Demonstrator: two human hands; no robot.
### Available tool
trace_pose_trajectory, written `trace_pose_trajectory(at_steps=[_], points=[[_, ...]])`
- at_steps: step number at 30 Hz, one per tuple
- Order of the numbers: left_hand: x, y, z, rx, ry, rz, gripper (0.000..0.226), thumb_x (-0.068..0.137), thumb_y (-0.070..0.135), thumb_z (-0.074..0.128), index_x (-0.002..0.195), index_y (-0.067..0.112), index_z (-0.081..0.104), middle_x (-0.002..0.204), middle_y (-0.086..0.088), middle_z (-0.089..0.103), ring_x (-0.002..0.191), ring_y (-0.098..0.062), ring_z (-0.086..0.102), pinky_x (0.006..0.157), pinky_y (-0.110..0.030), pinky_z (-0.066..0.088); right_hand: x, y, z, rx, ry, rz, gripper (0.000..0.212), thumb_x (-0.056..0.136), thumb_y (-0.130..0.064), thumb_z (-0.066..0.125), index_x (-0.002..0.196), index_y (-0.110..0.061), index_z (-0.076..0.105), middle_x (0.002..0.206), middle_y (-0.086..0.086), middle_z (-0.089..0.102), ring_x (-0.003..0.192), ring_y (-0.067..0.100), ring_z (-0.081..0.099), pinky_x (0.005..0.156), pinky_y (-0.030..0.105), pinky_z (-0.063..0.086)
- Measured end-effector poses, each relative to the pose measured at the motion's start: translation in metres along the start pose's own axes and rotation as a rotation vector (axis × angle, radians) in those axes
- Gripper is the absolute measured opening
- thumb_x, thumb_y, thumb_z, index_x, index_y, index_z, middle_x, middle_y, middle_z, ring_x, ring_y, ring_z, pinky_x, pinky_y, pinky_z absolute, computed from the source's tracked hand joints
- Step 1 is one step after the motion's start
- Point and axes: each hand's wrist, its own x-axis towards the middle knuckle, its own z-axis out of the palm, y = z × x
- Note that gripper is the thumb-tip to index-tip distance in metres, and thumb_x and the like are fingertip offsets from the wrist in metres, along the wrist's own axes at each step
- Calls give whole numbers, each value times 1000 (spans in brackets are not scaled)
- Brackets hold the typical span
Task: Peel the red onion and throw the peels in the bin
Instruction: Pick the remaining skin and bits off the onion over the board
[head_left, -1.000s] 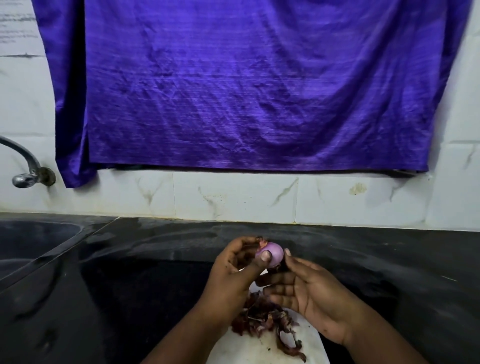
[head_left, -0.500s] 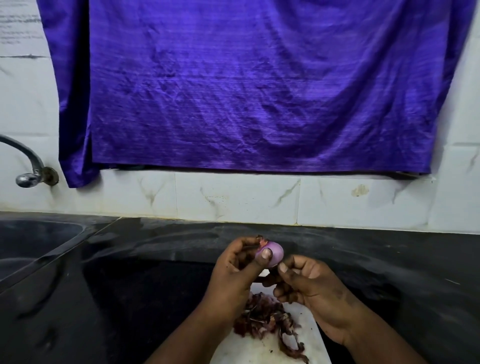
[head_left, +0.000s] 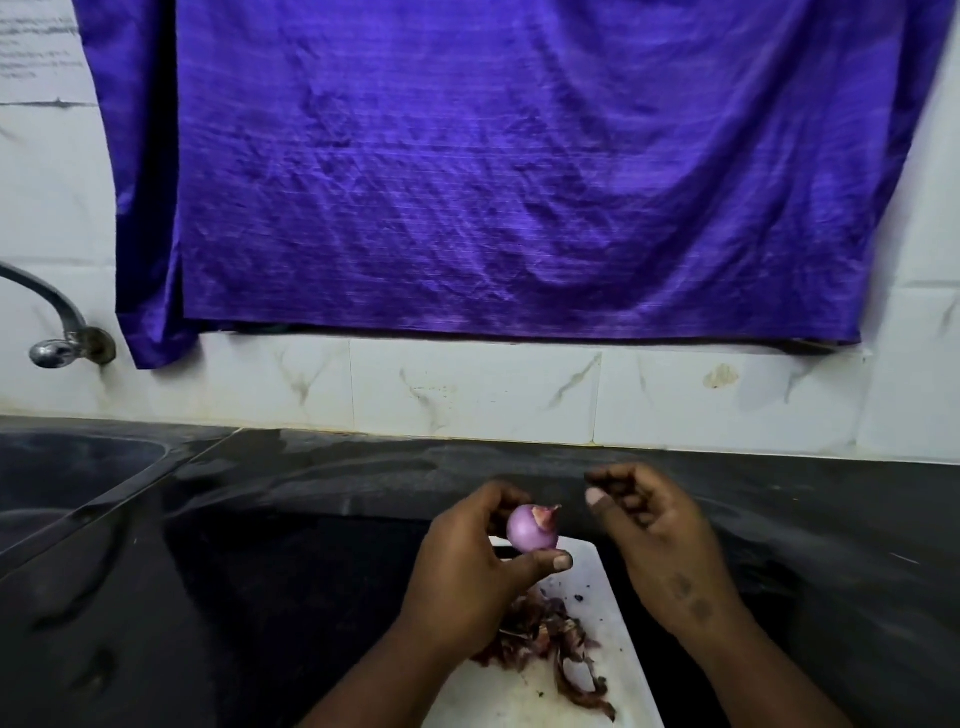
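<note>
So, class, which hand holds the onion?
The left hand: its thumb and fingers pinch the onion. The right hand is beside it, fingers curled, not touching the onion.

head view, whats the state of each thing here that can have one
onion: mostly peeled, a skin scrap at its top, held by left hand
left hand: grips onion
right hand: fingers curled, apart from onion; whether it holds anything, cannot tell
peels: heaped on board
board: flat on counter
tap: no water running
</note>
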Motion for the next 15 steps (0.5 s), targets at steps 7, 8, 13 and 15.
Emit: trace_pose_trajectory(at_steps=[7,8,13,15], points=[[1,-4,-1,189,-42,103,38,70,45,92,100,38,69,100,19,72,95,-2,68,80,-27,59,-7,0,3,-363,-252,-319,22,89,-25,74,106,-39,75,101,-25,70,99,3,66,83,31,54],[1,-5,-1,193,-43,103,38,71,45,91,100,38,69,100,19,72,95,-3,68,80,-26,59,-7,0,3,-398,-240,-338,21,89,-25,74,105,-39,75,98,-27,70,97,3,65,82,32,54],[1,-4,-1,169,-49,78,38,71,52,89,101,39,68,102,19,71,95,-3,68,81,-29,60,-5,3,3,-508,-183,-373,13,91,-27,72,99,-37,77,92,-24,71,89,1,64,77,32,54],[1,-4,-1,170,-50,71,38,72,53,88,100,39,68,102,19,70,95,-3,68,81,-30,60,-5,3,3,-545,-182,-375,12,93,-29,68,99,-37,75,93,-24,71,89,1,63,77,30,53]])
